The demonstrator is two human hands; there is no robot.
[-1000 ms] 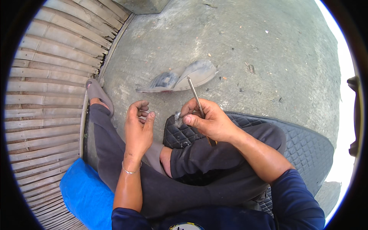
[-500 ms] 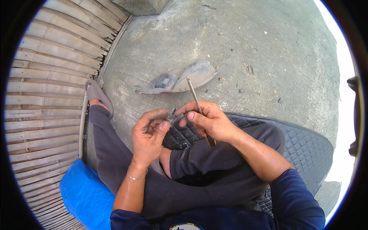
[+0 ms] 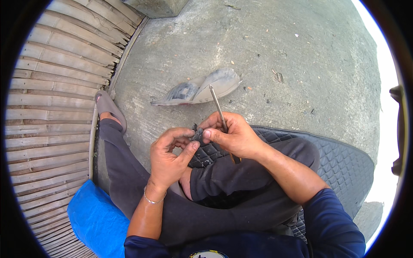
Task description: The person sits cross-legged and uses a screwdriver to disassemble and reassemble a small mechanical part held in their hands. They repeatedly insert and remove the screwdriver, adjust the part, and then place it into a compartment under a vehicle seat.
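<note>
A small dark grey, rough-edged piece [image 3: 197, 134] is pinched between the fingertips of both hands; its kind is too small to make out. My left hand [image 3: 168, 148] holds it from the left with thumb and fingers. From the right, my right hand [image 3: 234, 135] grips it with thumb and forefinger. The same right hand also keeps a screwdriver [image 3: 218, 105] in its grasp, metal shaft pointing up and away, its dark handle showing below the palm. Beyond the hands, a dusty, clear-and-grey moulded lens cover [image 3: 217, 86] lies on the concrete.
I sit on a black quilted mat [image 3: 340, 165] with my legs bent. A bamboo slat wall [image 3: 56, 103] runs along the left, with a blue plastic-covered bundle [image 3: 97, 217] beside it. A concrete block [image 3: 161, 6] stands at the back. Small dark crumbs dot the floor [image 3: 266, 47].
The fingertips of both hands have come closer together around the dark piece, and it has turned. The screwdriver remains in my right hand; the lens cover lies in the same place.
</note>
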